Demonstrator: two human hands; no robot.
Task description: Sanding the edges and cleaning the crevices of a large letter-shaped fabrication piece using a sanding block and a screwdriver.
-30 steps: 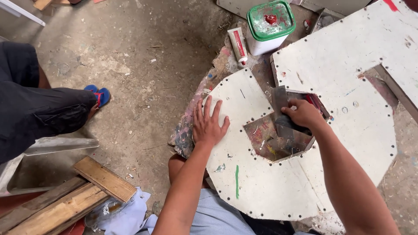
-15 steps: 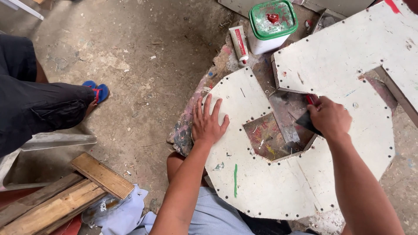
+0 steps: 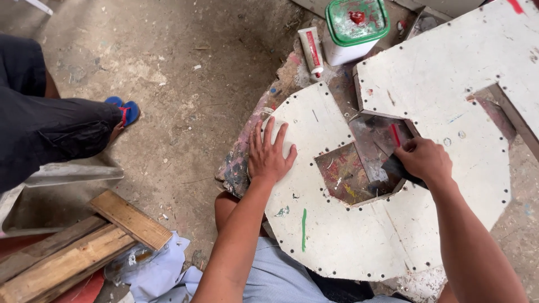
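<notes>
A white cut-out board (image 3: 337, 235) with small holes along its rim lies over a paint-stained surface (image 3: 348, 174). My left hand (image 3: 270, 152) rests flat on the board's left part, fingers spread. My right hand (image 3: 425, 161) grips a dark scraper (image 3: 396, 166) with a red handle part at the right edge of the board's inner opening. A second white board (image 3: 449, 67) lies behind, touching the first.
A green-lidded white tub (image 3: 355, 25) and a red-and-white tube (image 3: 311, 50) stand at the back. Another person's dark-clad leg (image 3: 50, 129) and blue sandal (image 3: 126, 109) are at the left. Wooden planks (image 3: 84, 235) and cloth (image 3: 157, 269) lie on the dirt floor.
My right hand with the scraper has moved rightward across the opening to its right edge. My left hand has stayed pressed on the board.
</notes>
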